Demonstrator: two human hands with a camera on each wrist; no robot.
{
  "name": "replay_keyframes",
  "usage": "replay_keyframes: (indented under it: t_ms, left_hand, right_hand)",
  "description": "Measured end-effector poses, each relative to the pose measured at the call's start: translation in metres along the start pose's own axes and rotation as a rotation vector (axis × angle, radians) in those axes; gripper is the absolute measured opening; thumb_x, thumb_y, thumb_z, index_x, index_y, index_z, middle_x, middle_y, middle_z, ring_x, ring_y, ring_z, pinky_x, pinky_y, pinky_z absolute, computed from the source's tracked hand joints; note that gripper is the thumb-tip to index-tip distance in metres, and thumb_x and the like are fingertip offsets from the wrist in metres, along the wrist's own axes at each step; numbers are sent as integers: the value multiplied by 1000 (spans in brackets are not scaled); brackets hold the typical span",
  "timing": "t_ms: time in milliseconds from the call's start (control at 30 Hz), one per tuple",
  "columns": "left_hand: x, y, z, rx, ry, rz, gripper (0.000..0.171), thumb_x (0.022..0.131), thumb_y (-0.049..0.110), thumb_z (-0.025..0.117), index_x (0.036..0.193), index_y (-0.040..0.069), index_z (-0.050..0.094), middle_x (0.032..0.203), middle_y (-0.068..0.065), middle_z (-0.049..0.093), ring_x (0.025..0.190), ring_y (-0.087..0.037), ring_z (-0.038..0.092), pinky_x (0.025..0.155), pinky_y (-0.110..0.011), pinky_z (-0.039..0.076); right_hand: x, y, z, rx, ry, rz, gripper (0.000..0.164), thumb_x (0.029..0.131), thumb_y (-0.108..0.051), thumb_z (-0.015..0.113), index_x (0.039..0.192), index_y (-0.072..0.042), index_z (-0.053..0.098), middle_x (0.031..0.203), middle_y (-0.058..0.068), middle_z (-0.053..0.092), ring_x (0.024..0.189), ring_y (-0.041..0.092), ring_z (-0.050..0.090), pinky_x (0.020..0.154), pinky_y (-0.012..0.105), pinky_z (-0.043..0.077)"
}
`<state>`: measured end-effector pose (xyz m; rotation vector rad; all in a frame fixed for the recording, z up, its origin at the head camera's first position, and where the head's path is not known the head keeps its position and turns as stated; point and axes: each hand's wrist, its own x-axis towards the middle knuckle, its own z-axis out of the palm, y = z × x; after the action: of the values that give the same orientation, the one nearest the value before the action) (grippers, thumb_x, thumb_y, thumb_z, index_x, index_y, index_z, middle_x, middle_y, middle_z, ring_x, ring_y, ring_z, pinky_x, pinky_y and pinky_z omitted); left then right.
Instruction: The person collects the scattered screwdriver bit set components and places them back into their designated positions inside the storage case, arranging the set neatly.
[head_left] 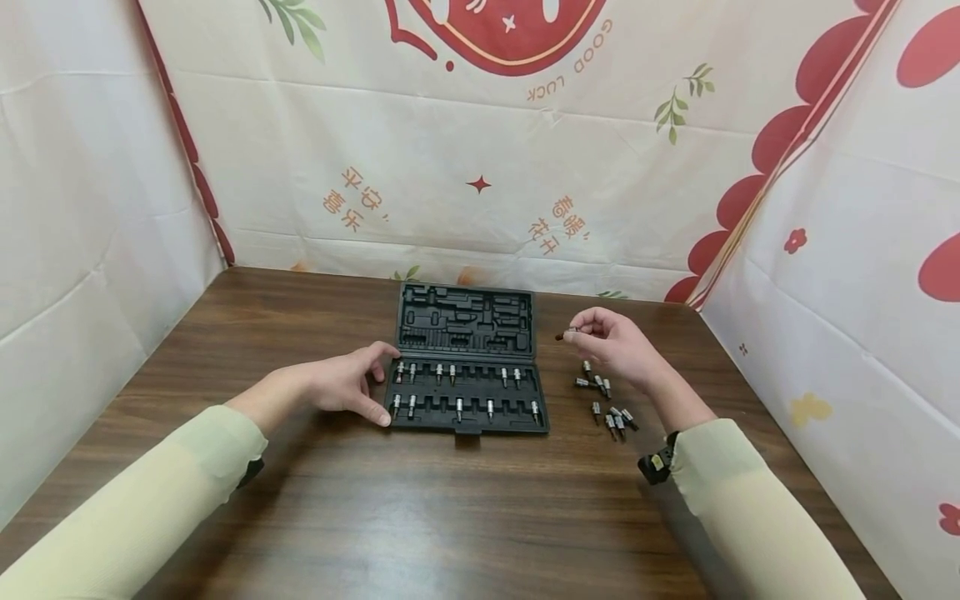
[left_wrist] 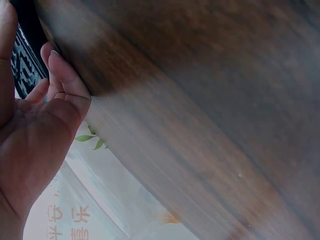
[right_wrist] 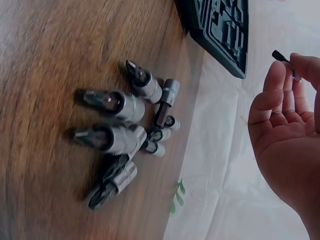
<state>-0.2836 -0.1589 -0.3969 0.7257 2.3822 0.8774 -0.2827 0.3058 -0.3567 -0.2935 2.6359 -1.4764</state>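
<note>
A black socket case (head_left: 467, 358) lies unfolded on the wooden table, with several silver bit sockets (head_left: 459, 408) standing in two rows of its front half. My left hand (head_left: 348, 383) rests along the case's left side, its thumb at the front corner and its index finger near the hinge. To the right of the case, my right hand (head_left: 611, 343) is raised and pinches a small bit socket (right_wrist: 281, 56) between thumb and fingertips. The dark bit end points left, toward the case lid; the fingers cover much of the silver part.
Loose bit sockets (head_left: 619, 419) lie in a scattered group on the table (head_left: 420, 508), right of the case and below my right hand. Patterned cloth (head_left: 465, 150) hangs behind the table's back edge and along both sides.
</note>
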Motion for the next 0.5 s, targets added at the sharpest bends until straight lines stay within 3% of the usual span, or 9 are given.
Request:
replay_keyframes:
  t_ms: [133,300,500]
  left_hand:
    - [0,0,0,0,2,2,108,90,35,94,168,5,25,141,-24,50,99,-23,65,93,-40,53]
    - [-1,1,-1,-4,0,-1,108,90,35,94,168,5,25,139,-23,50,99,-23,65,93,-41,53]
    - [0,1,0,-5,0,-3,108,90,35,94,168,6,24,139,-24,50,99,-23,65,93,-41,53]
  right_hand:
    - [2,-3,4,-23,3,4,34,107,-34,74,123,-6,62,96,9,64,72,14,57,60,31,49]
    - [8,-9,11,-52,5,-15,33,108,-32,73,126,-6,63,111,16,71,89,15,72,72,30,56]
    - [15,-19,23,-47,11,-35,36,108,-33,73,136,-11,67,117,17,71,94,25,71,74,30,58]
